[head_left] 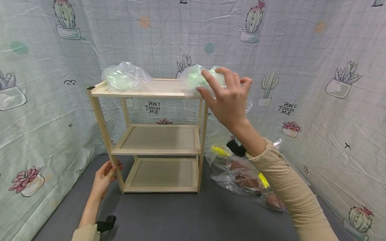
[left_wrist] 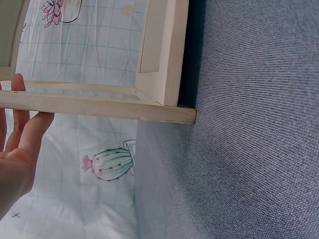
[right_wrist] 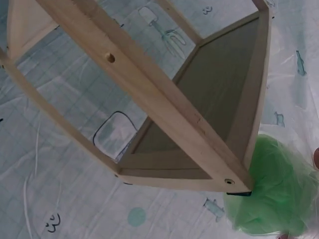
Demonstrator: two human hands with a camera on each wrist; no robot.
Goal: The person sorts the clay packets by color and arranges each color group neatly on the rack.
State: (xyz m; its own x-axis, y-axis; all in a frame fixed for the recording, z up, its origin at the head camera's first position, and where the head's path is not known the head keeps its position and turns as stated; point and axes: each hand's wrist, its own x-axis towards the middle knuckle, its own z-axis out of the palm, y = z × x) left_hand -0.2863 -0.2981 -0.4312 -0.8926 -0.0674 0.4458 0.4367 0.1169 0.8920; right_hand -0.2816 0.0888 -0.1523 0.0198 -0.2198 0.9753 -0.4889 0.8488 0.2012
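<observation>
A three-tier wooden shelf rack (head_left: pixel 156 151) stands on the grey surface. My left hand (head_left: pixel 104 177) grips its front left post low down, and the left wrist view shows the fingers and thumb on either side of that post (left_wrist: pixel 89 105). At the top right end, my right hand (head_left: pixel 230 97) holds a clear plastic bag with something light green inside (head_left: pixel 193 78). In the right wrist view this green bag (right_wrist: pixel 274 189) is beside the rack's top corner, with fingertips just showing at its edges. Another clear bag with pale green contents (head_left: pixel 123 78) lies on the top tier's left.
Right of the rack lie several clear plastic bags (head_left: pixel 229 177) with brown and yellow things inside. Cactus-printed cloth (head_left: pixel 301 40) hangs behind and on both sides. Grey fabric (head_left: pixel 169 214) covers the surface in front. Each wrist wears a black device (head_left: pixel 106 223).
</observation>
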